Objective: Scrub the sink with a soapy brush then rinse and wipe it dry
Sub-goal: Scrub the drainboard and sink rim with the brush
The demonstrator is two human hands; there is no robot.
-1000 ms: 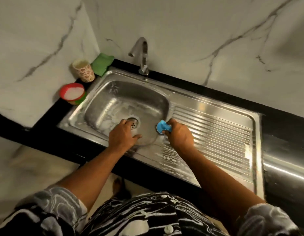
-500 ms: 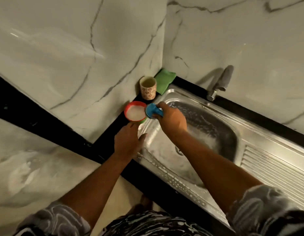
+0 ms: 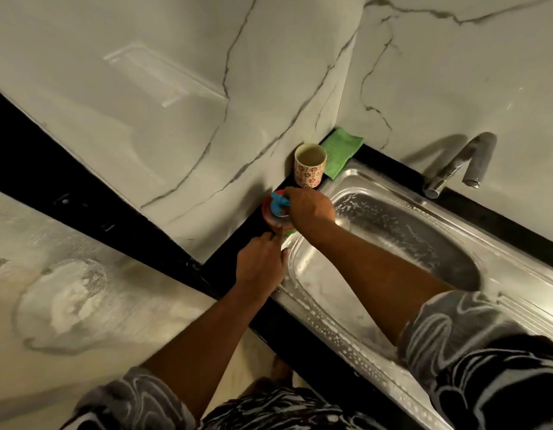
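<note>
Left hand (image 3: 259, 265): set at the corner where the counter (image 3: 221, 276) meets the sink (image 3: 408, 225); fingers are held close together and reach the near rim of the red bowl (image 3: 265, 209). Whether that rim is pinched or only touched cannot be told.
Sink: suds are spread over the basin and front rim, so scrubbing is judged to be under way, with rinsing and wiping not yet done.
Right hand (image 3: 309, 209): fingers are curled round the blue brush (image 3: 279, 203), which is pressed down into the bowl, probably for more soap.
Risk, bowl: it sits on a narrow strip of counter beside the sink. It could be tipped or slid by hard pressing if it is not steadied.
Risk, grip: the brush could be let slip by soapy fingers.
Risk, cup (image 3: 309, 166): it stands just behind the bowl and could be knocked by a wide lift of the wrist.
Green cloth (image 3: 342, 152): could be wetted by splashes before the wiping.
Tap (image 3: 461, 164): no water is seen running.
</note>
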